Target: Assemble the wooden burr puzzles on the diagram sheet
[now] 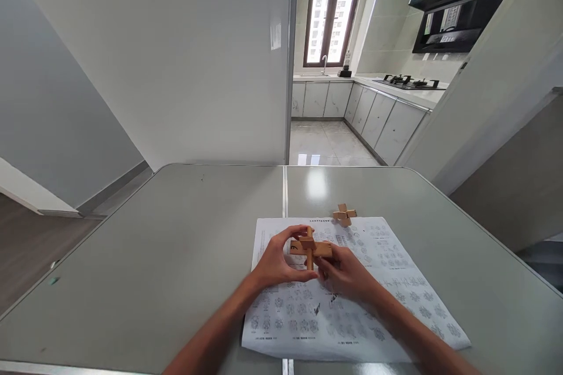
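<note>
Both hands hold a wooden interlocking puzzle (309,246), a cross of light brown bars, just above a printed instruction sheet (285,299). On its left side, my left hand (277,261) grips the upright bar between thumb below and fingers above. My right hand (345,269) pinches the right end of the crosswise bar, its lower fingers curled under. A dark mark shows on the bar's left end. Beyond the hands, a second wooden cross-shaped puzzle (344,214) rests at the sheet's far edge. Small diagrams cover the sheet, parts of which my hands and forearms hide.
The grey table (176,258) has a pale seam down its middle. A small green scrap (53,280) lies near its left edge. Past the far edge stand a white wall panel (220,58) and a kitchen with a gas stove (411,82).
</note>
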The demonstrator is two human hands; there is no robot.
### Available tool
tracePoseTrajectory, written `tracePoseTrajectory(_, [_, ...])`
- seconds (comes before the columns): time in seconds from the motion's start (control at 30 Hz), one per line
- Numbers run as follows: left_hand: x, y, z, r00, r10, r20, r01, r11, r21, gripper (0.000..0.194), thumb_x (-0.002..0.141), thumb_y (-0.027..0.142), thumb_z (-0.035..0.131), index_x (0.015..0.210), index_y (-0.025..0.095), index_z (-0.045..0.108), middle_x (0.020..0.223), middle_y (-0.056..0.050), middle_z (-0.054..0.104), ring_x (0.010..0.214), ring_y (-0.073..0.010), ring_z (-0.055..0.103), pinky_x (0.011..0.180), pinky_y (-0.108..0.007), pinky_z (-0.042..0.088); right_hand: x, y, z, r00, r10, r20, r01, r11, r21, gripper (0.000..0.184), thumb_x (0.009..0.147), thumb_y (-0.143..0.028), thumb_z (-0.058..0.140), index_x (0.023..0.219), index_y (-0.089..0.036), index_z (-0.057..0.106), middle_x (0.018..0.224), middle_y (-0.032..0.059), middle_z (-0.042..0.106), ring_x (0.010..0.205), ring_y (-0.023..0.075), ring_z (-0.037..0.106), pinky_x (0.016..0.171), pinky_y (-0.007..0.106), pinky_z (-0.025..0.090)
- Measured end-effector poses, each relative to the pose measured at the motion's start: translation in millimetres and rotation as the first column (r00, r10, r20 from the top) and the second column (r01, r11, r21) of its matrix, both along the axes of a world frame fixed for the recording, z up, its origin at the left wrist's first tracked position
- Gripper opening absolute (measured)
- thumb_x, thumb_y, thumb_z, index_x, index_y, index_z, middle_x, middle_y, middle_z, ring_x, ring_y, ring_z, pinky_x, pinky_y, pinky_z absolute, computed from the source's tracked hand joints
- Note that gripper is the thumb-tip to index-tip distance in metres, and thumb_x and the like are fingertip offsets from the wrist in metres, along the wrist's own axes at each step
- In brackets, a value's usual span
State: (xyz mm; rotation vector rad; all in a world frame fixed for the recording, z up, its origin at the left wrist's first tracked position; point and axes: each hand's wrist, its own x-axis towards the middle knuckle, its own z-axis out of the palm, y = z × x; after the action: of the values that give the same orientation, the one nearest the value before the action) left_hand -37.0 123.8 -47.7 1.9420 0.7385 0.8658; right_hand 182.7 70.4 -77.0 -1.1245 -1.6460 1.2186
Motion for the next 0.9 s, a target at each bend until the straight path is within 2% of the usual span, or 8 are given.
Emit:
tracePoseTrajectory(0.17, [3,0,-0.4,0.997,0.078,0.014,-0.078,0.996,0.031,0.081,0.064,0.042,0.093,0.135,0.026,0.056,0.13,-0.008,0.068,0.118,-0.0292,0.066,0.108,-0.044,0.051,13,6,3.8,0.998,-0.058,0.008,0.057,0.993,0.104,0.04,0.096,-0.056,0.06,0.117,-0.021,0.062,0.085,0.0029,0.068,0.07,0.0188,0.063,0.063,0.03,0.05])
tracePoseTrajectory(0.23, [4,0,-0.1,0.994,0.11,-0.005,-0.109,0.992,0.063,0.081,0.063,0.042,0.093,0.133,0.025,0.056,0.127,-0.008,0.069,0.115,-0.0287,0.066,0.106,-0.044,0.051,18,8,6.6,0.993,-0.11,-0.042,0.114,0.988,0.109,0.039,0.098,-0.058,0.055,0.111,-0.021,0.062,0.081,0.0022,0.067,0.07,0.019,0.062,0.066,0.031,0.05])
tracePoseTrajectory(0.33, [4,0,-0.4,0.993,0.113,-0.034,-0.109,0.988,0.107,0.083,0.061,0.045,0.094,0.132,0.025,0.055,0.124,-0.008,0.069,0.112,-0.0285,0.067,0.103,-0.044,0.052,18,9,9.7,0.988,-0.135,-0.08,0.137,0.991,0.014,0.045,0.102,-0.061,0.047,0.082,-0.022,0.057,0.069,0.0007,0.062,0.061,0.0163,0.056,0.061,0.03,0.047])
tracePoseTrajectory(0.4, [5,-1,-1.4,0.994,0.091,-0.055,-0.084,0.988,0.13,0.084,0.062,0.047,0.094,0.133,0.026,0.054,0.124,-0.008,0.068,0.112,-0.0282,0.067,0.102,-0.044,0.053,15,8,9.9,0.991,-0.093,-0.094,0.085,0.993,-0.077,0.051,0.101,-0.065,0.047,0.074,-0.022,0.051,0.065,-0.0002,0.06,0.057,0.0146,0.053,0.057,0.028,0.045])
tracePoseTrajectory(0.6, [6,-2,-5.0,0.992,0.067,-0.11,-0.048,0.984,0.169,0.086,0.062,0.052,0.093,0.134,0.027,0.054,0.126,-0.009,0.067,0.113,-0.029,0.066,0.104,-0.045,0.052,12,9,5.5,0.983,0.019,-0.184,-0.066,0.965,-0.254,0.049,0.098,-0.07,0.052,0.087,-0.022,0.053,0.06,-0.0052,0.057,0.047,0.0108,0.047,0.048,0.025,0.037])
tracePoseTrajectory(0.77, [6,-1,-6.4,0.989,0.085,-0.117,-0.062,0.981,0.185,0.085,0.061,0.051,0.094,0.133,0.026,0.055,0.126,-0.008,0.067,0.111,-0.0284,0.066,0.102,-0.044,0.052,13,10,8.9,0.96,-0.012,-0.279,-0.083,0.942,-0.326,0.05,0.094,-0.069,0.06,0.082,-0.022,0.05,0.061,-0.0052,0.058,0.047,0.0098,0.047,0.048,0.024,0.038])
tracePoseTrajectory(0.9, [6,0,-5.7,0.99,0.085,-0.114,-0.066,0.985,0.156,0.084,0.062,0.049,0.094,0.133,0.026,0.056,0.125,-0.008,0.068,0.11,-0.0283,0.066,0.101,-0.045,0.052,12,10,11.2,0.95,-0.014,-0.312,-0.094,0.939,-0.329,0.049,0.094,-0.069,0.061,0.082,-0.022,0.051,0.06,-0.0047,0.059,0.047,0.0101,0.048,0.048,0.025,0.039])
